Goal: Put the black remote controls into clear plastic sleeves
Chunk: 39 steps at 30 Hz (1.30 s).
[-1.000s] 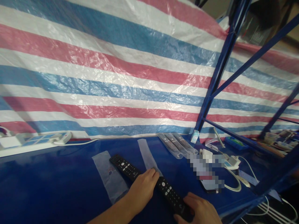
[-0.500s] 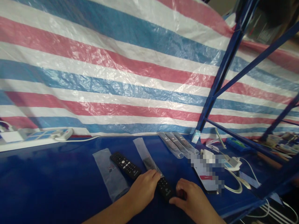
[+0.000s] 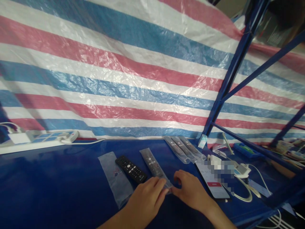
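A black remote control (image 3: 154,165) lies inside a clear plastic sleeve, pointing away from me on the blue table. My left hand (image 3: 149,195) is closed on the near end of this sleeve. At the same end, my right hand (image 3: 190,190) pinches the sleeve's edge between thumb and finger. To the left lies a bare black remote control (image 3: 131,169), touching neither hand's fingertips. Beside it an empty-looking clear plastic sleeve (image 3: 115,178) rests flat. Farther back, several sleeved remotes (image 3: 179,149) lie side by side.
A phone (image 3: 213,181) with a lit screen lies at the right, near white chargers and cables (image 3: 243,171). At the far left stands a white power strip (image 3: 47,140). A blue metal frame (image 3: 224,89) rises at the right before a striped plastic sheet (image 3: 119,70).
The remote, partly out of its sleeve before, now sits fully inside it. My right hand has moved up to the sleeve's near end and meets my left hand there.
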Available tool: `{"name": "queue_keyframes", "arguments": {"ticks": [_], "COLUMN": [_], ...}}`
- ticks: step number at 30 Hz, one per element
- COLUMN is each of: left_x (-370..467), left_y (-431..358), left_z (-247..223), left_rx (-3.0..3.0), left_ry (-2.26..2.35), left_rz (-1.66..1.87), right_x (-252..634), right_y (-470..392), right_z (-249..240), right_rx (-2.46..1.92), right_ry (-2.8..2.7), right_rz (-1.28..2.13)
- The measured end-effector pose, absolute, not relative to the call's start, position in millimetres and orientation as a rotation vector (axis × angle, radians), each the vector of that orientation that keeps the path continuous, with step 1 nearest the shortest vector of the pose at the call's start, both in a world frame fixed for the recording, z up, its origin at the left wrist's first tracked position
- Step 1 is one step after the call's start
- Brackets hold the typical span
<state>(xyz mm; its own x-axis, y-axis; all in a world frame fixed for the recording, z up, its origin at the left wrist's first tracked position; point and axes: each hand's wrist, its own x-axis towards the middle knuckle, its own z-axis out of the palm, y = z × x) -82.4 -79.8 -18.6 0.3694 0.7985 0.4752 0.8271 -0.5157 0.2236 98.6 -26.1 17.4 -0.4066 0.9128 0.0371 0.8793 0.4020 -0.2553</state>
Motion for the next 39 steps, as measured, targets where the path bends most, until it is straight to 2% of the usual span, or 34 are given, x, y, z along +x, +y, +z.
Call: {"name": "queue_keyframes", "arguments": {"ticks": [3, 8, 15, 25, 30, 32, 35, 39], "left_x": [-111, -152, -162, -168, -169, -169, -169, -172], "left_y": [-89, -107, -126, -120, -120, -120, -121, -120], "left_z": [-12, -19, -30, -43, -47, -49, -50, -54], "left_rx": [-2.322, -2.162, -2.099, -2.051, -2.036, -2.036, -2.064, -2.099], "left_ry": [-1.463, -1.352, -1.208, -1.338, -1.480, -1.541, -1.626, -1.643], "left_rz": [-0.883, -0.882, -0.910, -0.850, -0.792, -0.761, -0.716, -0.689], "right_x": [105, 63, 25, 37, 34, 27, 10, -14], "right_y": [-32, -25, -3, 63, 58, 40, 8, -18], "right_z": [29, 29, 19, 20, 22, 22, 21, 21], "right_rx": [-1.534, -1.660, -1.741, -1.929, -1.864, -1.715, -1.404, -1.304], "right_ry": [-2.437, -2.440, -2.495, -2.303, -2.308, -2.399, -2.634, -2.763], "right_rz": [0.345, 0.091, 0.007, -0.194, -0.275, -0.215, 0.049, 0.116]}}
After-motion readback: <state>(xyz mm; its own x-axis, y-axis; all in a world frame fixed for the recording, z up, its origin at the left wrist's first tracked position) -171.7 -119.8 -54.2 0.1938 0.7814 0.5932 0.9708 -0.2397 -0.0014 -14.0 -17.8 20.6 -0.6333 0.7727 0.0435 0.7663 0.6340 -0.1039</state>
